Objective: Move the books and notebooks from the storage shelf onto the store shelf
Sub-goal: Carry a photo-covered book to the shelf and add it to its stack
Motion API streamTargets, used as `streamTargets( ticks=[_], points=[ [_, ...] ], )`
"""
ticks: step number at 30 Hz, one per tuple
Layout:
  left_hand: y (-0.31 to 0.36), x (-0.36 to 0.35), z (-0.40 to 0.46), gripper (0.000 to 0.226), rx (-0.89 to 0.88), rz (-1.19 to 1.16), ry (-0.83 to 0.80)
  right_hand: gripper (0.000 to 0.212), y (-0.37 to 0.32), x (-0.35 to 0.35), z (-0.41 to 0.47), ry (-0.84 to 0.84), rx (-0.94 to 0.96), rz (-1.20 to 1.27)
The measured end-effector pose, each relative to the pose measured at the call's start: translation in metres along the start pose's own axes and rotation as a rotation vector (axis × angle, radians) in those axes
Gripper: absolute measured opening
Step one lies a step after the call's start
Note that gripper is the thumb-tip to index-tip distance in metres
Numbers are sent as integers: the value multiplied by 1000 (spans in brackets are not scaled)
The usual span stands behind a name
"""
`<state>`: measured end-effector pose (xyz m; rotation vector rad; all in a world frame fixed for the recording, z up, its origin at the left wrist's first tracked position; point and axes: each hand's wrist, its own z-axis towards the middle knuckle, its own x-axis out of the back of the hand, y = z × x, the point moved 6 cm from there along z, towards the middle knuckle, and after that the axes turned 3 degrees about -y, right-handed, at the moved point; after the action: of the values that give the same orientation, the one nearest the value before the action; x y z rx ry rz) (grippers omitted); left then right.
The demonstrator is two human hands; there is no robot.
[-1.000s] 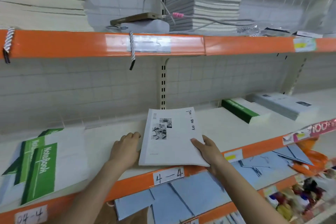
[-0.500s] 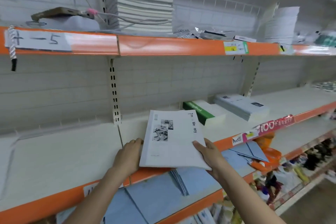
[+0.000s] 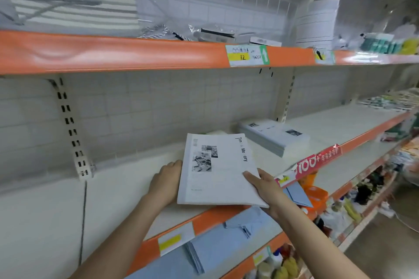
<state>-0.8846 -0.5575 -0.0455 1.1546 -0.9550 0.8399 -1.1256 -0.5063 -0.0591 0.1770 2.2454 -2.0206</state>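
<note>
Only the person's two forearms and hands were in view, rising from the lower edge of the head camera's picture. Both forearms were bare as far as the frame showed them, with no sleeve or cuff reaching into view. The left hand (image 3: 166, 184) carried no glove, ring or watch that could be seen, and its wrist was bare. The right hand (image 3: 264, 188) was likewise ungloved, its fingers without visible rings and its wrist without a band. Short, unpainted nails showed on the right fingertips (image 3: 247, 174).
</note>
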Motion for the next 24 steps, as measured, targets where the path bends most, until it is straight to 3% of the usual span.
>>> streamTargets(
  ticks=[11,15,19,24],
  points=[
    [62,-13,114,17,-33,-40,60,27,-37,85,86,104,19,-33],
    [77,-28,140,18,-85,18,37,19,-41,109,104,82,22,40],
    [97,-35,168,46,-74,54,37,15,-48,138,131,78,37,60],
    [124,-48,199,52,-46,198,100,18,-58,176,176,20,14,35]
  ],
)
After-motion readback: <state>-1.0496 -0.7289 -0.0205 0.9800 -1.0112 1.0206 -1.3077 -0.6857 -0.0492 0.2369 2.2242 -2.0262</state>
